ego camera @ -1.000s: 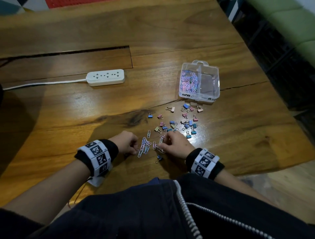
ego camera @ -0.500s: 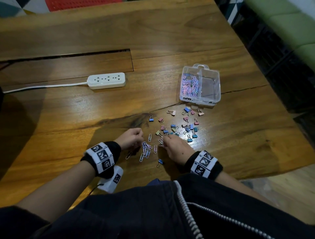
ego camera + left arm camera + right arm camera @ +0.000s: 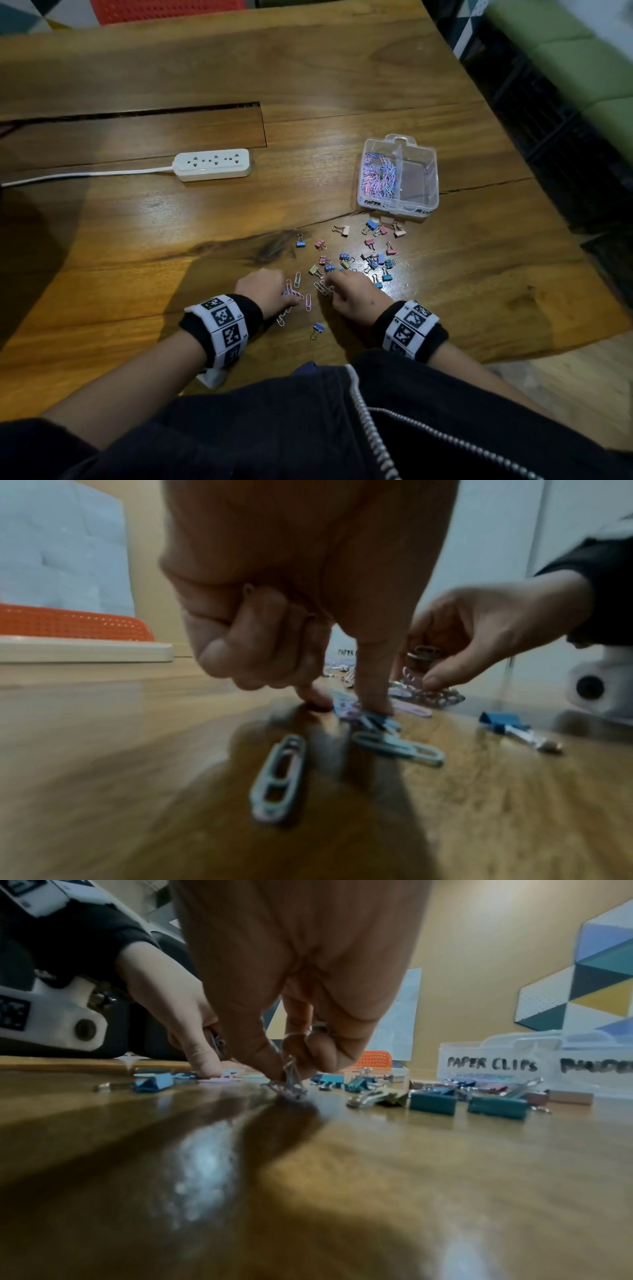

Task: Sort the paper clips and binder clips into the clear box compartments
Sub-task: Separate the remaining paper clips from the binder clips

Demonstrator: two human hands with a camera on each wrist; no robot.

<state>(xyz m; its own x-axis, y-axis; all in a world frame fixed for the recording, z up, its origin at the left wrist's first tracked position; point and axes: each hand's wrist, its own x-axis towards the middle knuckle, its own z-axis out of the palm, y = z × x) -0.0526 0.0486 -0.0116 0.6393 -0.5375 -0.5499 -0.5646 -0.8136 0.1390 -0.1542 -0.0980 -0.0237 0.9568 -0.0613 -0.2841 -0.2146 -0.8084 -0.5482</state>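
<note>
On the wooden table (image 3: 137,240), left hand (image 3: 263,291) presses paper clips (image 3: 373,721) with fingers curled around more, right hand (image 3: 356,294) pinches a paper clip bunch (image 3: 291,1085) near the clear box (image 3: 424,192).

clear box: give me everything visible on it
The clear box looks like transparent plastic, lidless, with a small handle tab on its far edge. A divider makes two compartments: the left, labelled "PAPER CLIPS", holds a pile of pink and blue paper clips; the right looks empty, its label only partly legible. It sits flat on the wooden table, neither hand touching it.
</note>
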